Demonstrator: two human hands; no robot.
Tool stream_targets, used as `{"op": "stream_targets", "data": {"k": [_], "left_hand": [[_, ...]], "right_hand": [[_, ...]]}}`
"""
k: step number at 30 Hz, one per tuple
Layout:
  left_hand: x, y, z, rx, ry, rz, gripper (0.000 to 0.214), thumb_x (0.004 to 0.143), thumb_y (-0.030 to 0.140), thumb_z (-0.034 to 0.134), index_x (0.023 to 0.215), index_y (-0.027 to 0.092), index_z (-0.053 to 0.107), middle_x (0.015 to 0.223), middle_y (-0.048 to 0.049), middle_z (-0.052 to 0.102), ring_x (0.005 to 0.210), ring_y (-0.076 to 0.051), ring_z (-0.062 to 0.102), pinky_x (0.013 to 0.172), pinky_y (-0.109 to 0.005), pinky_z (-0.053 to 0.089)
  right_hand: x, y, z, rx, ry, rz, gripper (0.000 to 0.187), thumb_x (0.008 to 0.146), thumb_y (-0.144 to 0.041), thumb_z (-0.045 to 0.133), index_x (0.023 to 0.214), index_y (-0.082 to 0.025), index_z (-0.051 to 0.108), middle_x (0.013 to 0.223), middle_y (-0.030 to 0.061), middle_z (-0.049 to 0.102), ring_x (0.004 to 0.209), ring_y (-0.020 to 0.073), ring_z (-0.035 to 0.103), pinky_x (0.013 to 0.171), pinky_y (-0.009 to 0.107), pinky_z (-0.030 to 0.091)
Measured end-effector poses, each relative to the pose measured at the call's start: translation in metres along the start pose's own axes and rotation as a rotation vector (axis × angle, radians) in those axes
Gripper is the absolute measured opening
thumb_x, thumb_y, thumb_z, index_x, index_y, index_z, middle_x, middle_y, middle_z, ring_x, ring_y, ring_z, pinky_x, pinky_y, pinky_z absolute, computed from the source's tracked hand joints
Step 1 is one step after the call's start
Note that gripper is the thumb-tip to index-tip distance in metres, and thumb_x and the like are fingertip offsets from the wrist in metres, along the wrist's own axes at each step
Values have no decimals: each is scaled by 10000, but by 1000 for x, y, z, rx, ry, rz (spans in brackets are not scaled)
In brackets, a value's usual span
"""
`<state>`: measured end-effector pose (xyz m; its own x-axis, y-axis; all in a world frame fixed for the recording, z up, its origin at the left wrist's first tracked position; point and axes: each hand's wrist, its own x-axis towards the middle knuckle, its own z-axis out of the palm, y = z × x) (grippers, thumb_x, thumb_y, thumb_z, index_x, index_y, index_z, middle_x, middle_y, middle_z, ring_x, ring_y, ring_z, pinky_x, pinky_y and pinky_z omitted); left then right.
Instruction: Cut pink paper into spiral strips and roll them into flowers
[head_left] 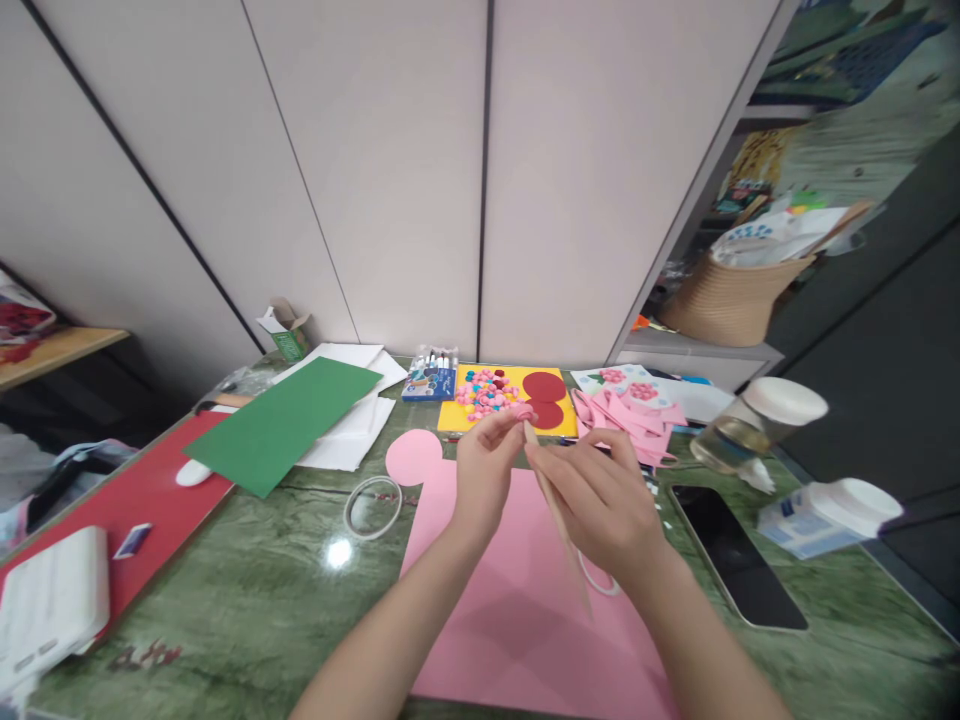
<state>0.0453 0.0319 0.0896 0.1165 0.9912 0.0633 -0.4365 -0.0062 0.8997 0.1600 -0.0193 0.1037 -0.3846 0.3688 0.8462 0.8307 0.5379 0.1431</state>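
Note:
Between the fingertips of my left hand (484, 465) is a small pink paper coil (524, 411). My right hand (600, 490) pinches a long pale strip (555, 505) close to the coil. The strip's tail hangs down past my right hand, over the pink sheet (517, 640). Under my right wrist a white ring (600, 580) shows only in part. A pink paper circle (414, 457) and a roll of tape (373, 508) lie left of my left hand. Just behind both hands, a yellow sheet (510, 375) bears many small coloured coils (486, 393) and two dark red circles (544, 400).
To the right stand a lidded cup (757, 425) and a white-lidded container (829, 518), near a phone (739, 555). Pink strips (630, 420) pile at the back right. Left lie a green sheet (285, 425), a red sheet (150, 500) and a white device (56, 600).

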Motion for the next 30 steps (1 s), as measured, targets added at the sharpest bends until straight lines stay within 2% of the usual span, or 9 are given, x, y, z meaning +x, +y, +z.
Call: {"op": "stream_targets", "data": {"k": [7, 19, 23, 25, 30], "left_hand": [[-1, 0, 1, 11, -32, 33, 136, 711, 244, 679, 828, 185, 716, 923, -55, 733, 886, -184, 657, 805, -291, 478], [-3, 0, 2, 3, -65, -10, 172, 726, 239, 664, 875, 166, 713, 935, -69, 725, 889, -183, 649, 800, -283, 470], [-1, -2, 1, -14, -53, -11, 162, 718, 227, 669, 863, 167, 709, 941, -67, 724, 890, -184, 648, 804, -287, 468], [-1, -1, 1, -19, -34, -13, 148, 716, 228, 666, 845, 167, 707, 936, -63, 726, 877, -182, 648, 807, -292, 467], [1, 2, 0, -14, -5, 4, 158, 708, 246, 676, 840, 165, 708, 932, -63, 727, 855, -169, 646, 807, -289, 470]], "right_hand": [[-2, 0, 1, -24, 51, 22, 145, 786, -73, 668, 830, -158, 560, 638, 4, 658, 550, 100, 551, 689, 310, 419], [-3, 5, 3, -103, 134, -13, 197, 789, -157, 687, 702, -200, 515, 463, -75, 469, 462, 80, 403, 658, 290, 392], [0, 3, 3, -34, 91, -2, 141, 784, -98, 672, 831, -179, 566, 568, -36, 610, 523, 90, 516, 705, 310, 414], [2, 1, 2, -24, 37, 3, 208, 782, -43, 646, 933, -174, 586, 676, -9, 681, 587, 102, 583, 767, 340, 421], [0, 0, -1, -12, 10, -19, 235, 809, -32, 614, 1014, -147, 602, 803, 42, 734, 693, 128, 657, 838, 378, 426]]}}
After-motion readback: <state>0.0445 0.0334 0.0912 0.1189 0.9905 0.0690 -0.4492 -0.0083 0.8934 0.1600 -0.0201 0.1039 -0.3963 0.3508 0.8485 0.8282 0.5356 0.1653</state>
